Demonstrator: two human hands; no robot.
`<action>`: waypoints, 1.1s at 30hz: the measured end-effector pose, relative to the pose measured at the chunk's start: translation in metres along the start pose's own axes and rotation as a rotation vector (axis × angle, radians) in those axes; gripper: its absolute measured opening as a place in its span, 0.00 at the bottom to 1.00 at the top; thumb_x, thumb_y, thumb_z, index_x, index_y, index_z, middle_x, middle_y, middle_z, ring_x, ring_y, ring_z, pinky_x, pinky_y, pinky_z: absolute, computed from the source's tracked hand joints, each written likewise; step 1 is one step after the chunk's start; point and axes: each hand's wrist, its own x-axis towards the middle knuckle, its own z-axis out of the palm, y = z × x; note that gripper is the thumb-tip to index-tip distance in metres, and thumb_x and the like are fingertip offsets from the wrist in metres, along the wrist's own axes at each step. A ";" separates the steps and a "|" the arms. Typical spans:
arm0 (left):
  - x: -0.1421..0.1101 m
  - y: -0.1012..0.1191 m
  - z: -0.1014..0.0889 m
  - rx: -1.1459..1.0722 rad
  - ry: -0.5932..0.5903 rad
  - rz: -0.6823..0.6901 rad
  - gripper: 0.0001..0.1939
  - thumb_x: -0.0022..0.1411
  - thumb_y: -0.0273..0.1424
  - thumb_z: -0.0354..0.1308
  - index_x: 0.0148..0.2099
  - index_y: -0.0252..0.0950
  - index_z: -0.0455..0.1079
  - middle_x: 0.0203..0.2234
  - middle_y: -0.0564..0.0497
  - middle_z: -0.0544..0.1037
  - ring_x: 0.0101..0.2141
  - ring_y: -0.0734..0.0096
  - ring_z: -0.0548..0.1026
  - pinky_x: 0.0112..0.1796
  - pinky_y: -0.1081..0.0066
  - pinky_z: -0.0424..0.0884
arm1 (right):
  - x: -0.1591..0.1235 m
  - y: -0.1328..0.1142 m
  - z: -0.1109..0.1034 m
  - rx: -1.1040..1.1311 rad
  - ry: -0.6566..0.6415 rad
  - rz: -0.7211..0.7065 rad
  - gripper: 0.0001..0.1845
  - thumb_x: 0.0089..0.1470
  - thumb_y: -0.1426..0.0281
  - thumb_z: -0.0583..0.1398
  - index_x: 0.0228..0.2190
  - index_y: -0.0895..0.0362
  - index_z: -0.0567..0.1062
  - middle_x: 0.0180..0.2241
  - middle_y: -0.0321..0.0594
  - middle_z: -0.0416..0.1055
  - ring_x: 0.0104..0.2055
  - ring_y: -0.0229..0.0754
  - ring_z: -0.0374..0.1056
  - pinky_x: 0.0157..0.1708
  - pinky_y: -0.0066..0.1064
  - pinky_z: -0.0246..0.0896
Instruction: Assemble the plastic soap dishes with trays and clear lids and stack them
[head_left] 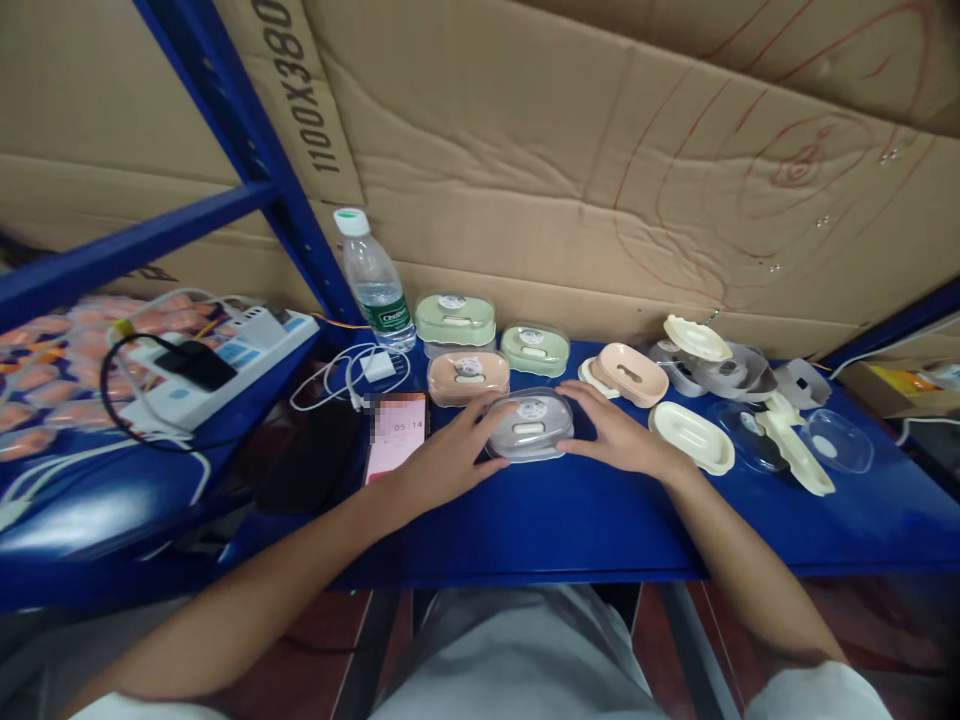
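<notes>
A grey soap box point(530, 428) with a clear lid and a round sticker sits on the blue table in front of me. My left hand point(459, 447) grips its left end, thumb low at the near side and fingers over the lid. At the opposite end, my right hand point(609, 432) holds it between thumb and fingers. Just behind stand a pink soap box point(468, 380) and a green soap box point(535, 351), both under clear lids. Another green soap box point(454, 321) rests on a grey one. To the right lie a pink dish point(632, 376) and a cream tray point(691, 438).
A phone point(395, 430) lies left of my left hand, near a white charger point(377, 366) and a water bottle point(379, 285). Loose grey, cream and clear parts, including a clear lid point(838, 441), spread rightward. A power strip point(225, 370) and several wrapped orange pieces point(82, 375) are far left.
</notes>
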 end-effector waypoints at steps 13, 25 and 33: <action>-0.001 -0.001 0.003 0.014 0.028 0.018 0.39 0.70 0.31 0.66 0.76 0.50 0.54 0.75 0.41 0.57 0.73 0.46 0.61 0.66 0.46 0.70 | 0.000 -0.018 -0.001 -0.058 -0.082 -0.133 0.38 0.67 0.59 0.67 0.73 0.41 0.63 0.75 0.47 0.57 0.75 0.57 0.57 0.70 0.56 0.63; 0.000 -0.006 0.002 -0.050 -0.003 -0.012 0.41 0.69 0.33 0.67 0.77 0.47 0.53 0.76 0.40 0.56 0.75 0.47 0.58 0.71 0.47 0.61 | 0.003 -0.006 0.013 -0.039 -0.043 -0.164 0.37 0.67 0.58 0.66 0.72 0.41 0.64 0.75 0.48 0.56 0.75 0.58 0.57 0.72 0.60 0.58; 0.000 -0.009 0.003 -0.077 0.004 -0.041 0.39 0.69 0.34 0.67 0.76 0.48 0.55 0.74 0.42 0.57 0.72 0.45 0.62 0.70 0.47 0.64 | 0.003 -0.011 0.015 -0.099 -0.077 -0.133 0.38 0.67 0.56 0.65 0.73 0.41 0.62 0.77 0.47 0.52 0.77 0.58 0.54 0.74 0.58 0.55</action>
